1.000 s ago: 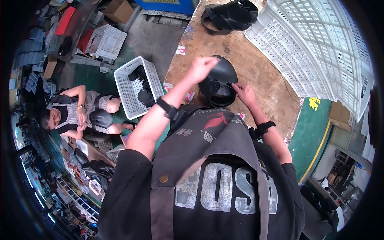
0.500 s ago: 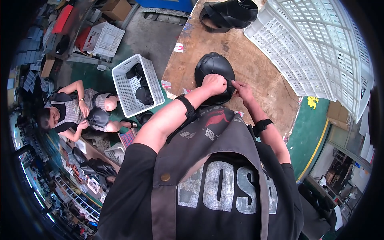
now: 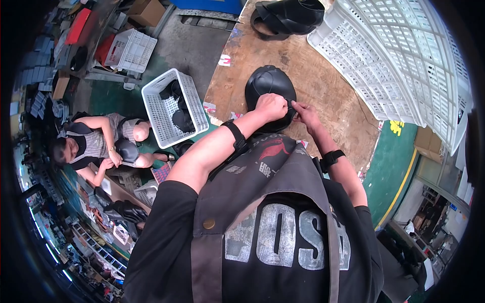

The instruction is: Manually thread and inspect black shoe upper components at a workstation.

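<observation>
On the wooden table in front of me lies a rounded black leather-look bag (image 3: 266, 83) with seams across its domed top. My left hand (image 3: 272, 106) is closed in a fist over its near part, and what the fingers grip is hidden. Close beside it, my right hand (image 3: 306, 112) has thumb and finger pinched together at the bag's right edge. Whatever is between those fingertips is too small to make out. My own arms and apron cover part of the bag's near side.
Another black bag with a strap (image 3: 289, 17) lies at the table's far end. White plastic crates (image 3: 389, 60) stand along the right. A white crate (image 3: 174, 111) with black items is on the floor at left. Beyond it sits a co-worker (image 3: 101, 139) with a black item on the lap.
My hands stay at the same spot on the bag, with hardly any shift. At left, the co-worker's hands have moved lower, nearer to each other.
</observation>
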### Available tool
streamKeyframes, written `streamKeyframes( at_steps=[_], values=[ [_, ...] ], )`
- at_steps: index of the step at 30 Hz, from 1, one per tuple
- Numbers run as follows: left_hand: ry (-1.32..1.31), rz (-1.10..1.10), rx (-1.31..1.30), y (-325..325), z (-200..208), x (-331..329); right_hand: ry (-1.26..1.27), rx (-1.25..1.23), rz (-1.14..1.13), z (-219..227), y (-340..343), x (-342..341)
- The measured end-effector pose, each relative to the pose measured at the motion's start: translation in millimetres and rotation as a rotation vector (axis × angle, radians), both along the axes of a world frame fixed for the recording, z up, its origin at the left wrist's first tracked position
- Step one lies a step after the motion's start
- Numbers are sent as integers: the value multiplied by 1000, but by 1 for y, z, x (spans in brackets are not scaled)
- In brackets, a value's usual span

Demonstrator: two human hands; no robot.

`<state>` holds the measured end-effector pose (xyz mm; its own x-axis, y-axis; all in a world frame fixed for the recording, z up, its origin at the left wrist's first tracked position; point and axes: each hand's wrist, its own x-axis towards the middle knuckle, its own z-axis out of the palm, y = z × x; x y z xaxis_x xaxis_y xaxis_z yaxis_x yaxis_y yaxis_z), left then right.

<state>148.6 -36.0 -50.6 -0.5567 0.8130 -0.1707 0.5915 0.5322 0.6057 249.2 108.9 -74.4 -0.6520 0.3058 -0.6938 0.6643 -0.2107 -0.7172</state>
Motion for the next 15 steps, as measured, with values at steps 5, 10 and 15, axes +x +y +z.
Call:
streamKeyframes(
  at_steps=[5, 10, 15],
  values=[
    [-24, 19, 20, -2, 0, -2, -1, -20, 3, -4, 1, 0],
    [6, -2, -20, 0, -6, -3, 6, 62, 59, 3, -2, -3],
    [85, -13, -92, 4, -4, -1, -11, 123, 66, 21, -11, -9]
  ],
)
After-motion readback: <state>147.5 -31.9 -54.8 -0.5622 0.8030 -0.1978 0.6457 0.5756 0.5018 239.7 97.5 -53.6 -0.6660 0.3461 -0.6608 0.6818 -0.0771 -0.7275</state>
